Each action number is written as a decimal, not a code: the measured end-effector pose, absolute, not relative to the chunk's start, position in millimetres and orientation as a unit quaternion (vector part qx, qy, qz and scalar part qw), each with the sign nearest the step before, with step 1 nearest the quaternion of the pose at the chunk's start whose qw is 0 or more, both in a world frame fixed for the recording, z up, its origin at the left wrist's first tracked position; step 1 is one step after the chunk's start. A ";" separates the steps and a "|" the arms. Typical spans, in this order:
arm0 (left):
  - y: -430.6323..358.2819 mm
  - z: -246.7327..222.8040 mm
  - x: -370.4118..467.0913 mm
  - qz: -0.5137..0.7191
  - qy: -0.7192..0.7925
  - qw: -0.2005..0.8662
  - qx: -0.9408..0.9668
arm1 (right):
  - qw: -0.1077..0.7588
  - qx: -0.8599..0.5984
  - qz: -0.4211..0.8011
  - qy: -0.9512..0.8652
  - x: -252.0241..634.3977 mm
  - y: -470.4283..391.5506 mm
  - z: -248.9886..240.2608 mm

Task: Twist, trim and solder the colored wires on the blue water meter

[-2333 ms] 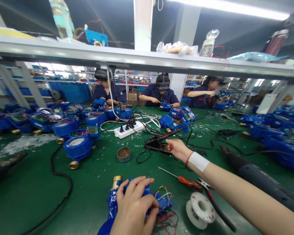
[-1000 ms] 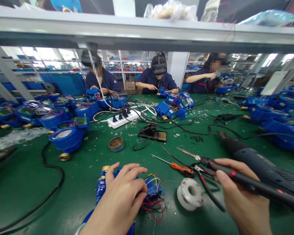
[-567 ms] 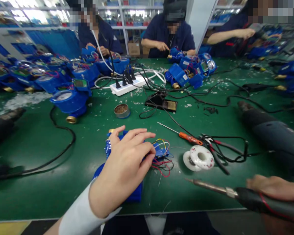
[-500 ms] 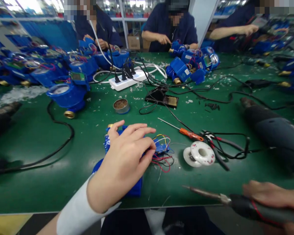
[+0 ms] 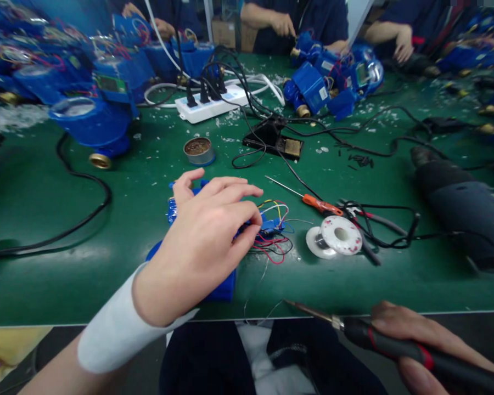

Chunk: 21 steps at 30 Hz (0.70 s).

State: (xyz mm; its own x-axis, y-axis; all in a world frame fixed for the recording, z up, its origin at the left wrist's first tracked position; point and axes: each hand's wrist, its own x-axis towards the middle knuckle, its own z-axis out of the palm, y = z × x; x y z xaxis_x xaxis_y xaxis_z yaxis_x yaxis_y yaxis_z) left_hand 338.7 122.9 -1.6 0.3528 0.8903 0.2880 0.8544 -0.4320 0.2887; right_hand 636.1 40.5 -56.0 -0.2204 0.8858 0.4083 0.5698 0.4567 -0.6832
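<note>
My left hand (image 5: 208,236) lies palm down over a blue water meter (image 5: 222,288) on the bench. Its thumb and index finger are pinched together beside the loose wires (image 5: 274,249) and a small blue part (image 5: 273,225); what is between the fingertips is hidden. The other fingers stretch across the meter, covering most of it. In my right hand (image 5: 411,334) is a soldering iron (image 5: 366,336), its tip pointing left near the bench's front edge, apart from the meter. A spool of solder wire (image 5: 341,236) rests right of the wires.
An orange screwdriver (image 5: 321,205), red-handled pliers (image 5: 385,222) and a heat gun (image 5: 461,203) lie to the right. Beyond are a round tin (image 5: 199,151), an iron stand (image 5: 271,140) and a power strip (image 5: 214,104). Cables cross the bench. Blue meters (image 5: 93,123) and co-workers' hands (image 5: 282,24) are farther back.
My view has tilted down, so the bench appears higher. The soldering iron in my right hand has moved left, its tip nearer the meter. My left hand keeps its pose over the meter.
</note>
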 end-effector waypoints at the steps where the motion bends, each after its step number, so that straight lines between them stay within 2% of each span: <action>1: 122.8 -2.0 338.6 0.206 0.530 0.042 0.822 | 0.394 -0.472 0.196 -0.764 632.6 42.6 -53.0; 6: 123.7 -4.4 339.6 0.212 0.524 0.040 0.824 | 0.375 -0.472 0.193 -0.774 625.4 44.1 -49.3; 21: 125.3 -3.1 340.1 0.208 0.523 0.028 0.826 | 0.402 -0.476 0.225 -0.749 628.0 36.1 -69.9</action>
